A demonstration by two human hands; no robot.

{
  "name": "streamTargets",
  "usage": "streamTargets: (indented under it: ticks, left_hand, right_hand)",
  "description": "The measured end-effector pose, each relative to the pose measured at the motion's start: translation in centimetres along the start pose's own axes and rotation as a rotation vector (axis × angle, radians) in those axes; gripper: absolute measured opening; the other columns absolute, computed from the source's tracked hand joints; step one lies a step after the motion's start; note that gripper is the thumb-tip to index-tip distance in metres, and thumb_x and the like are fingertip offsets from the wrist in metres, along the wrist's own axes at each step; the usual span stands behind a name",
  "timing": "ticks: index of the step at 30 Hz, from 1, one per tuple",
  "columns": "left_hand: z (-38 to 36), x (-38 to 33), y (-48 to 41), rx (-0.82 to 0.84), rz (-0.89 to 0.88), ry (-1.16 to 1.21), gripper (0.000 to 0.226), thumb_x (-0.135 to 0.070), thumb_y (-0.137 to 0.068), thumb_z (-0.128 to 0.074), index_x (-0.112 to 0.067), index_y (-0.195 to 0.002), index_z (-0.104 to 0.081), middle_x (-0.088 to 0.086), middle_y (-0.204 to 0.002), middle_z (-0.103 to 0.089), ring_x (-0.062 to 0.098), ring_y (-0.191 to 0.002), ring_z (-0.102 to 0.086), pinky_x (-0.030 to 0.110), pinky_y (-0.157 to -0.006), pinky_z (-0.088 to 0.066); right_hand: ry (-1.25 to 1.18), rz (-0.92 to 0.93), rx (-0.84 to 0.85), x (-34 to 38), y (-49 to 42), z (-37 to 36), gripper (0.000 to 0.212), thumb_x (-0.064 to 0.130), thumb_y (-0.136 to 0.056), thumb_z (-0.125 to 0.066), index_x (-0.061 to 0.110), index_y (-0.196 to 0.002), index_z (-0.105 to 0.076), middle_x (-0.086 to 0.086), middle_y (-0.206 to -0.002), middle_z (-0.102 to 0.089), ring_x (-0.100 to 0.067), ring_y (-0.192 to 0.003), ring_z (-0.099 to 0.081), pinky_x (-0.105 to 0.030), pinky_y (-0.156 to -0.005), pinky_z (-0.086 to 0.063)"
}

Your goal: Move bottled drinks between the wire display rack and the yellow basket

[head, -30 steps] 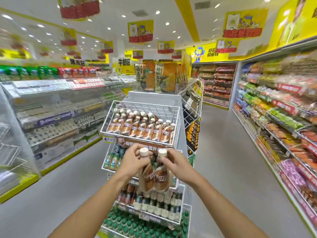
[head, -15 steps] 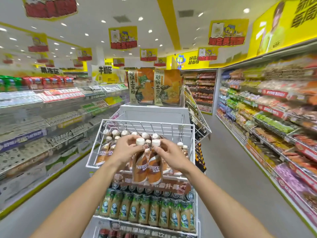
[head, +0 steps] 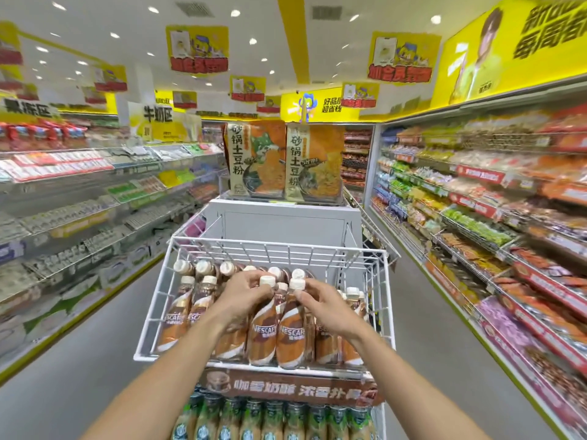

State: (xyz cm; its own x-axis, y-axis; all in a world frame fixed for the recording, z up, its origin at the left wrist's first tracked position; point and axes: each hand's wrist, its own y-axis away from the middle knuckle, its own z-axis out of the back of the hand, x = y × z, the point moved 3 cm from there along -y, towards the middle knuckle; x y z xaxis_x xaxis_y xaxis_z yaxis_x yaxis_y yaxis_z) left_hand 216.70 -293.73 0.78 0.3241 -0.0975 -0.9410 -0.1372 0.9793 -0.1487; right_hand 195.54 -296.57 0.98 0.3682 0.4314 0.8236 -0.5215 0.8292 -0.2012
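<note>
- Left bottle (head: pixel 261 331) and right bottle (head: pixel 290 333) are set side by side, touching, in the front row of the top tier of the wire display rack (head: pixel 276 246).
- Necks are gripped by left hand (head: pixel 244 293) and right hand (head: pixel 328 309); neither is released yet.
- A second ago both were held in the air below that tier; placement is judged nearly done.
- Yellow basket is not seen.

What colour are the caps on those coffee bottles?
Creamy white caps on the Nescafe bottles; the head view shows them best.
</note>
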Motion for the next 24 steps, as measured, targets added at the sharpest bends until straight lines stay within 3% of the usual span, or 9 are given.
streamTargets:
  ticks: [3, 7, 9, 11, 17, 21, 24]
  left_hand:
    - [-0.1, -0.7, -0.6, -0.003, 0.036, -0.094, 0.019, -0.016, -0.083, -0.076, -0.013, -0.101, -0.079, 0.001, -0.092, -0.083, 0.014, -0.088, -0.079, 0.036, -0.086, -0.063]
    - [0.2, -0.8, -1.7, -0.009, 0.024, -0.272, 0.003, -0.015, -0.085, -0.08, -0.013, -0.085, -0.077, -0.006, -0.068, -0.075, -0.004, -0.054, -0.067, 0.014, -0.056, -0.051]
    - [0.2, -0.9, -2.0, -0.014, 0.008, -0.348, 0.017, -0.019, -0.084, -0.084, -0.014, -0.074, -0.071, -0.012, -0.053, -0.061, 0.001, -0.044, -0.056, 0.018, -0.05, -0.043]
    - [0.3, -0.9, -2.4, -0.064, 0.002, -0.469, 0.025, -0.024, -0.081, -0.084, -0.008, -0.07, -0.068, -0.007, -0.056, -0.057, 0.01, -0.053, -0.052, 0.029, -0.058, -0.041]
    - [0.4, -0.7, -2.9, -0.018, 0.018, -0.53, 0.015, -0.021, -0.084, -0.081, -0.012, -0.076, -0.072, -0.003, -0.069, -0.065, 0.013, -0.066, -0.059, 0.035, -0.067, -0.05]
    - [0.6, 0.2, -3.3, 0.041, 0.047, -0.509, 0.009, -0.024, -0.087, -0.077, -0.016, -0.089, -0.073, 0.003, -0.088, -0.077, 0.019, -0.086, -0.074, 0.042, -0.085, -0.062]
    - [0.4, 0.1, -3.3, 0.056, 0.05, -0.483, 0.013, -0.019, -0.091, -0.073, -0.012, -0.102, -0.072, 0.007, -0.099, -0.078, 0.021, -0.095, -0.074, 0.046, -0.092, -0.06]
  right_hand:
    - [0.021, -0.003, 0.023, -0.9, -0.9, 0.0, 0.051, 0.068, -0.09, -0.063, 0.026, -0.118, -0.071, 0.001, -0.112, -0.078, -0.019, -0.104, -0.075, -0.048, -0.095, -0.061]
    - [0.037, -0.025, -0.018, -0.6, -1.8, -0.2, 0.045, 0.052, -0.091, -0.075, 0.015, -0.116, -0.072, -0.004, -0.099, -0.081, -0.016, -0.091, -0.078, -0.043, -0.09, -0.063]
    - [0.079, -0.024, -0.025, -0.8, -2.2, -0.4, 0.043, 0.049, -0.092, -0.076, 0.01, -0.108, -0.072, -0.01, -0.097, -0.08, -0.02, -0.086, -0.078, -0.046, -0.086, -0.063]
    - [0.135, -0.021, -0.019, -1.2, -2.7, -0.3, 0.045, 0.048, -0.093, -0.075, 0.005, -0.102, -0.07, -0.013, -0.093, -0.079, -0.015, -0.076, -0.074, -0.046, -0.081, -0.061]
    - [0.169, -0.033, 0.05, -1.0, -3.6, -0.2, 0.036, 0.042, -0.097, -0.073, 0.007, -0.091, -0.067, -0.008, -0.08, -0.073, -0.01, -0.069, -0.064, -0.034, -0.069, -0.053]
    - [0.168, -0.044, 0.066, -1.6, -4.0, -0.2, 0.044, 0.044, -0.097, -0.071, 0.0, -0.097, -0.066, -0.018, -0.09, -0.074, -0.015, -0.076, -0.065, -0.045, -0.074, -0.059]
    - [0.129, -0.073, 0.095, -1.9, -4.2, -0.3, 0.041, 0.039, -0.099, -0.07, -0.001, -0.101, -0.066, -0.005, -0.087, -0.071, -0.012, -0.079, -0.066, -0.032, -0.07, -0.055]
